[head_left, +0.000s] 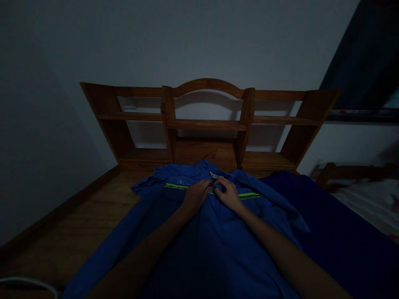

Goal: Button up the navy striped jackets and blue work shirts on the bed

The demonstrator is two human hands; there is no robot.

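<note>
A blue shirt [181, 232] with a lime-yellow stripe across the chest lies spread out in front of me, collar toward the headboard. My left hand [198, 192] and my right hand [228, 193] meet at its front just below the collar. The fingers of both are closed in a pinch on the shirt's cloth, nearly touching each other. A small white label [216, 176] shows inside the collar, right above my fingertips. Whether a button or other fastening sits between the fingers is too dark and small to tell.
Beyond the shirt stands a wooden headboard [207, 125] with open shelves, against a pale wall [199, 41]. Bare wooden boards [102, 207] lie at left, dark blue cloth [336, 232] at right. A white cable [28, 280] curves at the lower left.
</note>
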